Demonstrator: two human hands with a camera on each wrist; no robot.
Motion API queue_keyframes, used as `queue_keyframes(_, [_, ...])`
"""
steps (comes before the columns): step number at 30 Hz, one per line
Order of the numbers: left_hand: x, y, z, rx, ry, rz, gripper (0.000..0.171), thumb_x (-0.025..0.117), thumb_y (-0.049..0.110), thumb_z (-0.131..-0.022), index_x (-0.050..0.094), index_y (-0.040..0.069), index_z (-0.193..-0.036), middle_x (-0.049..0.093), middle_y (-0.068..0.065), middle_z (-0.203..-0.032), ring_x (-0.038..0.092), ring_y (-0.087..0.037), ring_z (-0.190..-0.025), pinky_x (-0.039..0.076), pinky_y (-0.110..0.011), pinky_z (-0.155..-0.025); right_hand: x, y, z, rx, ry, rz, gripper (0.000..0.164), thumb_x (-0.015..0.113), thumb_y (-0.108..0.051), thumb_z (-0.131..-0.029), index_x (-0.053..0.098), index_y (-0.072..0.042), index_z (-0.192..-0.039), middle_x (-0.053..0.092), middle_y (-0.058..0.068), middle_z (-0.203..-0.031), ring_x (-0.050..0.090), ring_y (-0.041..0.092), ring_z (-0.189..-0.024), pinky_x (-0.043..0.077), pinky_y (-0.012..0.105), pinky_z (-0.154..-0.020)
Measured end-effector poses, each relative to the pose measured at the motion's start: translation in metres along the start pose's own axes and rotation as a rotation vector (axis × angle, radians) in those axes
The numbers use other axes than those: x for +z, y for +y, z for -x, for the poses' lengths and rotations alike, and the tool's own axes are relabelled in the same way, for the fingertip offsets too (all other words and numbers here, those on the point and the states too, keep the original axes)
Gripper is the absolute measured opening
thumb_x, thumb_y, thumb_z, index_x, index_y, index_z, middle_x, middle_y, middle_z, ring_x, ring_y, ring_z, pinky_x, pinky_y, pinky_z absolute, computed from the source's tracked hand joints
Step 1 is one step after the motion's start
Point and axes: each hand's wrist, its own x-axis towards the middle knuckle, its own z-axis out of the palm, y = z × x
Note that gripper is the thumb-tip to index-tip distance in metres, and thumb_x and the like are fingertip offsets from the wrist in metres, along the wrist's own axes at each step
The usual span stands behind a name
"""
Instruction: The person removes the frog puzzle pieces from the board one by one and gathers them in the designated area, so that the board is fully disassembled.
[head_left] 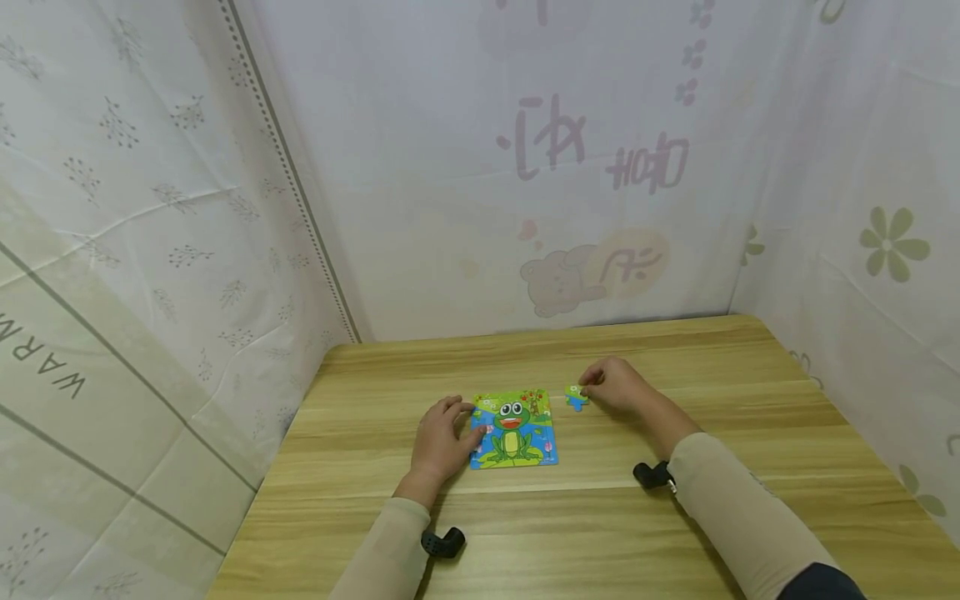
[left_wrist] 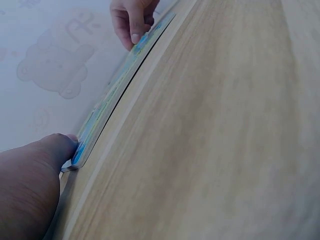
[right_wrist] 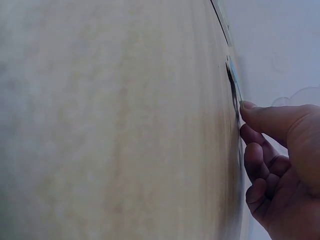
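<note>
A square frog jigsaw puzzle point(head_left: 512, 429) lies flat on the wooden table, in green and blue with a big-eyed frog at its centre. At its left side rests my left hand point(head_left: 438, 442), thumb touching the face near the lower left and fingers by the upper left edge. In the left wrist view, the thumb point(left_wrist: 45, 160) meets a corner of the puzzle. To the right of the puzzle, my right hand point(head_left: 617, 385) pinches a green and blue puzzle piece point(head_left: 577, 399) between thumb and fingertips. The right wrist view shows this piece point(right_wrist: 233, 80) edge-on, slightly off the tabletop.
The wood-grain table point(head_left: 600, 533) extends around both hands. Behind it hangs a pale printed curtain point(head_left: 450, 208), with more patterned cloth point(head_left: 135, 250) at the left. A black wrist device sits on each forearm, one on the left point(head_left: 442, 543), one on the right point(head_left: 651, 475).
</note>
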Motion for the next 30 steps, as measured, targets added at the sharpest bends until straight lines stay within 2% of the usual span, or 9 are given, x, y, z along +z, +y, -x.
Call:
queue_keyframes(16, [0.0003, -0.0005, 0.0003, -0.001, -0.006, 0.004, 0.046, 0.076, 0.047, -0.095, 0.07, 0.02, -0.132, 0.056, -0.007, -0.149, 0.048, -0.033, -0.142, 0.036, -0.055, -0.119, 0.0024, 0.0017, 0.0, 0.022, -0.001, -0.004, 0.008, 0.076, -0.01, -0.096, 0.081, -0.011, -0.102, 0.072, -0.001, -0.093, 0.065, 0.018, -0.088, 0.055, 0.035, -0.077])
queue_keyframes(30, [-0.0001, -0.0001, 0.0002, -0.001, -0.012, -0.005, 0.047, 0.076, 0.049, -0.095, 0.07, 0.02, -0.132, 0.055, -0.007, -0.15, 0.048, -0.034, -0.142, 0.036, -0.055, -0.119, 0.0021, 0.0034, 0.0007, 0.015, -0.007, -0.016, 0.011, 0.075, -0.01, -0.096, 0.08, -0.011, -0.105, 0.072, -0.001, -0.097, 0.065, 0.018, -0.09, 0.057, 0.038, -0.08])
